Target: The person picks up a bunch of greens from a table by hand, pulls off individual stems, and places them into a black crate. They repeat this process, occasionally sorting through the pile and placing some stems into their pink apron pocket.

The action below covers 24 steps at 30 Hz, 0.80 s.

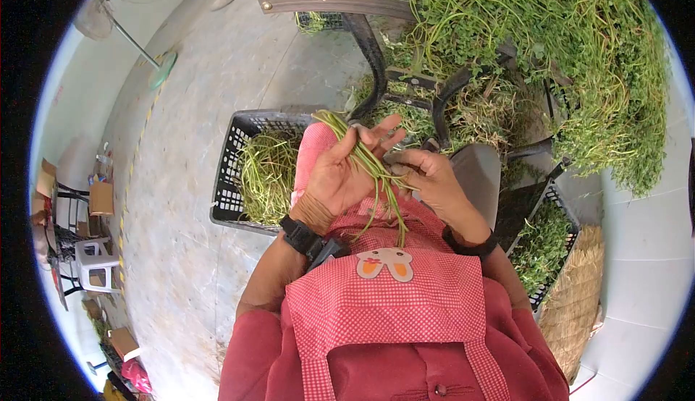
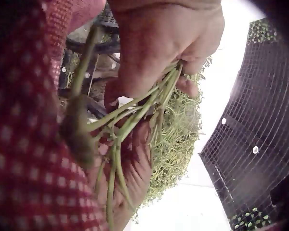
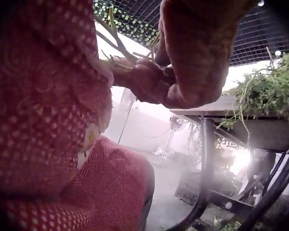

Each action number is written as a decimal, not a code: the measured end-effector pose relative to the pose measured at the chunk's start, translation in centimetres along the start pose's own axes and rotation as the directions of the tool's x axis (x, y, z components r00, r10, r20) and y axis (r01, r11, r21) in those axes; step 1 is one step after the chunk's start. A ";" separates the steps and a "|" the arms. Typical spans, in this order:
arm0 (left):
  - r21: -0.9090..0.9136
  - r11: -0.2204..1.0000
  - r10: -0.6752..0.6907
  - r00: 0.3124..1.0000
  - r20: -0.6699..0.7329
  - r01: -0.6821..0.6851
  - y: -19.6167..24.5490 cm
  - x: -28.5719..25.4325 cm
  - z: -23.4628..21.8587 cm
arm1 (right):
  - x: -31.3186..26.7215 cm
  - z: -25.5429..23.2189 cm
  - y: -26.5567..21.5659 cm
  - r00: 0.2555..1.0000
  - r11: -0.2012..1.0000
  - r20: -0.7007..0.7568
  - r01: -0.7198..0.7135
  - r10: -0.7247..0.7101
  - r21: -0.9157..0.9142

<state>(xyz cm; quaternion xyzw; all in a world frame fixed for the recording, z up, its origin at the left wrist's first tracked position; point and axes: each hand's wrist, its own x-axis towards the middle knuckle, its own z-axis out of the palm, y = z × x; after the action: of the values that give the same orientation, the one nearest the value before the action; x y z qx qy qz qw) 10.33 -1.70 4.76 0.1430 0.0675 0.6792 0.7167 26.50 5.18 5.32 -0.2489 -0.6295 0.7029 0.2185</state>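
Bkgd dark grid [image 2: 253, 110], wrist cams only, wht stool [image 1: 97, 258], head cam only, L grip [image 1: 334, 175] & R grip [image 1: 433, 180] pinching stems [image 1: 371, 161]

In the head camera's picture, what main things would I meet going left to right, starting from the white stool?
White stool → black crate → left hand → right hand → straw.

There are two hands [image 1: 334, 184] [image 1: 436, 185], two wristbands [image 1: 297, 235] [image 1: 472, 247], one stem bunch [image 1: 371, 162], one rabbit patch [image 1: 384, 264].
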 end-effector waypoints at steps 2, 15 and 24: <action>0.003 1.000 0.005 1.000 0.003 -0.005 0.0 0.1 0.1 | 0.2 0.0 0.1 0.998 0.999 0.026 -0.053 0.053 0.010; 0.001 0.989 0.148 0.986 -0.075 -0.148 1.1 -0.1 -0.7 | -0.2 -1.1 0.9 0.985 0.988 -0.093 -0.148 0.143 -0.043; -0.070 0.980 0.179 0.976 -0.126 -0.188 1.0 -0.1 -1.7 | -0.5 0.6 1.8 0.952 0.986 0.254 -0.160 0.169 -0.053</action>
<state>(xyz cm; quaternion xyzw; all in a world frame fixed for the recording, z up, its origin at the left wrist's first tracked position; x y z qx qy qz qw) 8.87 -1.56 3.46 0.0786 0.0687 0.7519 0.6509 26.52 4.15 3.59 -0.2105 -0.6407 0.7349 0.0716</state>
